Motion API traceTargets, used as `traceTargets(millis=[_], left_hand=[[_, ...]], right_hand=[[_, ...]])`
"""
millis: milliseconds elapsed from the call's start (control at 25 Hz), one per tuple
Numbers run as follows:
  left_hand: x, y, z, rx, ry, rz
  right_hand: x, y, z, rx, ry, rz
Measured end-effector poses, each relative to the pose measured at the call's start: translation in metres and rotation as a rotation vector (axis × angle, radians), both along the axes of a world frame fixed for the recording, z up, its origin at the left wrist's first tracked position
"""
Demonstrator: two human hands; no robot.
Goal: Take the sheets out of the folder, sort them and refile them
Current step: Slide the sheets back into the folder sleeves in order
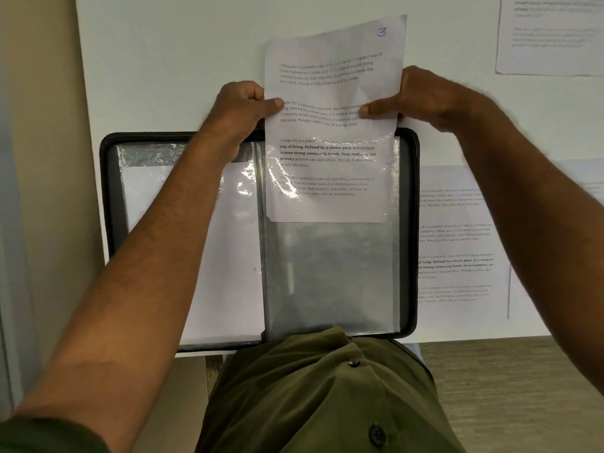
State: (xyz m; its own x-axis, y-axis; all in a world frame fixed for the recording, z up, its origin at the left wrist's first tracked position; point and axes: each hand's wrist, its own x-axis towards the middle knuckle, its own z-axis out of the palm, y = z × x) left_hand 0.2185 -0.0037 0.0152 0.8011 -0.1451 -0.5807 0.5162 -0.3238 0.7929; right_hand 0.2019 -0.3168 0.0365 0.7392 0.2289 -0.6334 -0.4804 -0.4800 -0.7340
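White tabletop point(163, 60), black zip-edged folder point(104, 191) lying open on it, near edge against the person's olive button shirt point(310, 387). Loose printed sheet point(464, 250) flat on the table just right of the folder, partly under its edge; another printed sheet point(552, 34) at top right. Left-page clear sleeve holds a blank white sheet point(225, 256), partly hidden by the left forearm. White printed sheet marked "3" point(336, 93) sits about halfway in the right-page clear plastic sleeve point(333, 273), top half sticking out past the folder's far edge. Left hand point(242, 109) pinches the sheet's left edge, thumb on top. Right hand point(415, 96) pinches the right edge, thumb on the print, remaining fingers behind the paper.
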Motion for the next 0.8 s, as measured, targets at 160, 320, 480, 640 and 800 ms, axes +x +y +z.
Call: traceTargets(millis=[160, 320, 480, 640, 800], left_hand=[[0.004, -0.002, 0.005, 0.087, -0.007, -0.089], [0.005, -0.002, 0.008, 0.082, 0.025, -0.11], [-0.002, -0.004, 0.013, -0.084, 0.054, -0.022], [0.0, -0.001, 0.01, -0.076, 0.075, -0.071], [0.004, 0.003, 0.011, -0.032, 0.13, -0.216]], right_hand=[[-0.002, -0.005, -0.004, 0.155, -0.062, -0.173], [-0.001, -0.006, -0.004, 0.137, -0.015, -0.119], [-0.001, -0.004, 0.0, -0.008, 0.037, 0.08], [0.005, -0.003, 0.002, 0.013, -0.027, -0.007], [0.01, -0.002, 0.002, 0.006, -0.104, -0.11]])
